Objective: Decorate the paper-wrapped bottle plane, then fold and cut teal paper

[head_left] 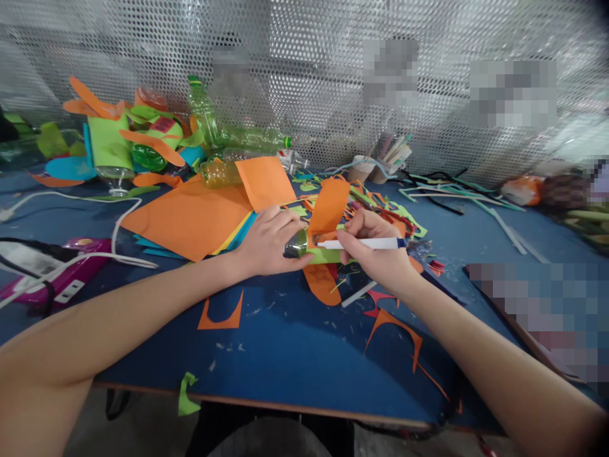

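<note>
My left hand (pixel 272 244) is wrapped over the end of a plastic bottle (pixel 297 244) lying on its side, its fingers on top and its thumb below. Green paper (pixel 328 255) covers part of the bottle, and an orange paper wing (pixel 329 206) stands up from it. Another orange paper wing (pixel 322 285), star-marked, hangs toward the table's front. Gripped in my right hand (pixel 373 244) is a white pen (pixel 375 243) with a dark blue end. Its tip points left and meets or nearly meets the paper on the bottle; exact contact cannot be made out.
Orange sheets (pixel 190 216) lie stacked beside my left hand. Paper-covered bottles (pixel 111 143) and green bottles (pixel 204 111) are at the back left. A purple power strip (pixel 88 270) with cables sits left. Cups (pixel 360 168) of sticks stand behind; paper scraps (pixel 221 317) are scattered across the blue table (pixel 285 355).
</note>
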The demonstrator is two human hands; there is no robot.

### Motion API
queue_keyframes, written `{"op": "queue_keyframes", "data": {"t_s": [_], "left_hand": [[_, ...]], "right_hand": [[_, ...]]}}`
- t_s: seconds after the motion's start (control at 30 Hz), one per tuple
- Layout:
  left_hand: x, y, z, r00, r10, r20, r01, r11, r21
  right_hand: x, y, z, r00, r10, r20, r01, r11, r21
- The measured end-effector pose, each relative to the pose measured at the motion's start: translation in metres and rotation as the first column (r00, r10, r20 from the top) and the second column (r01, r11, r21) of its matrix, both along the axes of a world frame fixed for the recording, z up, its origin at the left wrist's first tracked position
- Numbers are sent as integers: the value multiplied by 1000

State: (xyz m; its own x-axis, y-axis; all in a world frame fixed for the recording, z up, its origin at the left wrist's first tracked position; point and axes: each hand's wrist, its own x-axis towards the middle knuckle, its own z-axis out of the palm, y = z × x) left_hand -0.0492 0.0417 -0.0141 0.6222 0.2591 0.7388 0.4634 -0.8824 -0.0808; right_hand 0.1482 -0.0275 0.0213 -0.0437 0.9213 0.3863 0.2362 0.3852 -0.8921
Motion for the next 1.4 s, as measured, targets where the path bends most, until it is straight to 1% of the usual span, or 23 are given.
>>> {"op": "queue_keyframes", "data": {"t_s": [0.37, 0.53, 0.93, 1.4], "left_hand": [[0, 0, 0, 1000, 8, 3, -8, 1000, -10], [0, -1, 1, 1000, 6, 5, -6, 1000, -16], [1, 0, 1, 1000, -6, 12, 6, 1000, 3], [0, 0, 1, 1000, 4, 1, -4, 1000, -25]], "right_hand": [[1, -1, -1, 1000, 11, 23, -11, 1000, 17], [1, 0, -1, 1000, 5, -5, -5, 1000, -13], [2, 1, 2, 1000, -17, 7, 17, 1000, -9], [0, 1, 3, 1000, -18, 5, 18, 1000, -14]]}}
